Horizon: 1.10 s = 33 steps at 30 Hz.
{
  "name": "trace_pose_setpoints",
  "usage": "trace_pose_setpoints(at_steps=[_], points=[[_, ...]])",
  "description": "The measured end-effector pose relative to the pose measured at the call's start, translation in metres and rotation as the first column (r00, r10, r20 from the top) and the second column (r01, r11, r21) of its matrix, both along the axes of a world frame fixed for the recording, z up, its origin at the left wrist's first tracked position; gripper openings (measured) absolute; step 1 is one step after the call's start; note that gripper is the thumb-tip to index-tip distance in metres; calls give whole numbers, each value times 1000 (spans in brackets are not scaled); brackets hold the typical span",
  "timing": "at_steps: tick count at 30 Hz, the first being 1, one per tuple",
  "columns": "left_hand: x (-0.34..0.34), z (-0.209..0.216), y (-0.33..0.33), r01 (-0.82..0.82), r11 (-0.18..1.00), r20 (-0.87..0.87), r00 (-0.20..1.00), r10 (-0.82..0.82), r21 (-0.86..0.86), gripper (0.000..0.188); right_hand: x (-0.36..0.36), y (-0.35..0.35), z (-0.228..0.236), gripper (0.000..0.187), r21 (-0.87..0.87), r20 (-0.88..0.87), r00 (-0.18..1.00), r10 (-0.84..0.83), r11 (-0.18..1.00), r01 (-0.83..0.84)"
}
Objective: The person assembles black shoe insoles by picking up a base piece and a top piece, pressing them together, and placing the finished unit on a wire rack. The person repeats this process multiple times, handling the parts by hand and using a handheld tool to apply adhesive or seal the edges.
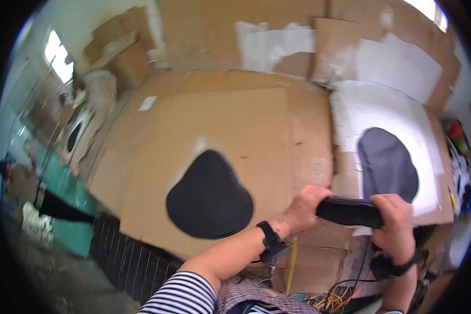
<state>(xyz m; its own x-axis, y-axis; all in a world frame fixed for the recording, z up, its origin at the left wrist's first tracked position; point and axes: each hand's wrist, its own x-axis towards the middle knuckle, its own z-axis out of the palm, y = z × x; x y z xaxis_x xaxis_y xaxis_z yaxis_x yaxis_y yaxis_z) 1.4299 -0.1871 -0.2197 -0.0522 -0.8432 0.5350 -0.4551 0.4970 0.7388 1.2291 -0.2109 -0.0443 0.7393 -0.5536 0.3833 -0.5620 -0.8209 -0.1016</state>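
Observation:
Between my two hands is a thick black padded piece (350, 212), seen edge-on, at the right front of the table. My left hand (304, 207) grips its left end, and my right hand (395, 222) is closed round its right end. Beyond my right hand, a dark grey rounded flat piece (387, 161) rests on a white sheet (428, 157). To the left, a black pad (210, 196) shaped like a rounded triangle, much like a saddle, lies flat on the cardboard (267, 131). The held piece's underside is hidden.
Cardboard panels (199, 36) with white patches stand along the back. Orange and black cables (335, 301) hang below the front edge near my body. Green sheeting (73, 235) is at the left, and assorted items (460, 167) crowd the far right.

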Motion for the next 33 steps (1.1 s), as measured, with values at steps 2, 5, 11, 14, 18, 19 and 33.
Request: trace_pose_setpoints(at_steps=[2,5,11,14,18,19,33], points=[[23,33,27,95,993,-22,995,-94,67,52,13,16,18,40,0,97,994,54,999,-54],[79,44,88,152,954,-36,988,-148,258,50,55,30,28,39,101,126,968,217,968,-231],[181,88,202,291,777,-289,946,-147,559,49,151,49,43,31,340,198,906,374,841,-421],[229,93,233,168,793,-255,967,-16,586,48,221,23,30,31,534,190,840,507,665,-522],[316,25,230,5,667,-295,900,322,745,43,340,-29,-79,49,813,159,880,449,446,-374],[342,-17,225,-46,649,-283,875,393,759,45,363,-35,-123,56,871,155,926,343,395,-292],[428,-153,238,35,475,-375,665,646,879,69,352,14,-327,80,965,-23,957,-290,245,97]])
